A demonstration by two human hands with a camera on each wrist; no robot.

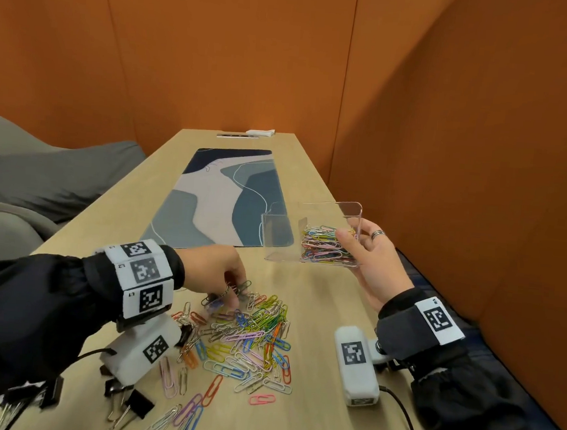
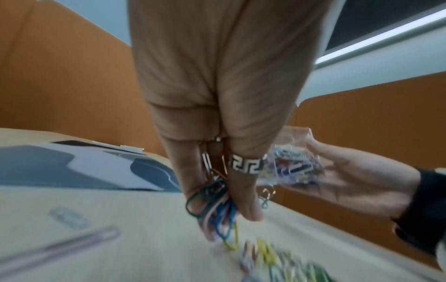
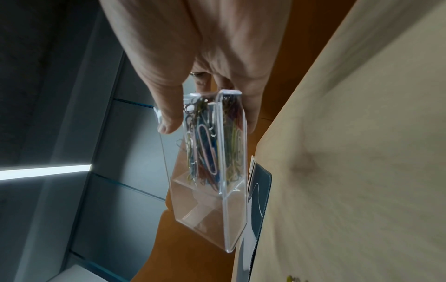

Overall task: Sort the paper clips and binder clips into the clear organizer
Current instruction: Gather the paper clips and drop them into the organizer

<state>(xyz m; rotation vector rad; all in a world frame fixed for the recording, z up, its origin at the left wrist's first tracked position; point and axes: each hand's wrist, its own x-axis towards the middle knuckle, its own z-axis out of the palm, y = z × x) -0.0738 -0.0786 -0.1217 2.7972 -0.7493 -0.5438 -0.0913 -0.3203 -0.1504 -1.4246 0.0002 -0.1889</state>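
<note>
A heap of coloured paper clips (image 1: 252, 334) lies on the wooden table. My left hand (image 1: 223, 278) reaches down at the heap's far edge and pinches a bunch of paper clips (image 2: 217, 206) between thumb and fingers. My right hand (image 1: 374, 256) holds the clear organizer (image 1: 311, 237) tilted above the table, thumb on one side and fingers behind. One compartment nearest my palm holds many coloured clips (image 3: 207, 145); the other compartment (image 3: 205, 209) looks empty. Black binder clips (image 1: 131, 406) lie at the near left edge.
A blue and grey patterned mat (image 1: 222, 196) covers the table's middle, beyond the heap. Orange partition walls close in the far end and the right side. A grey seat (image 1: 41, 175) is on the left. A small white object (image 1: 261, 132) rests at the far end.
</note>
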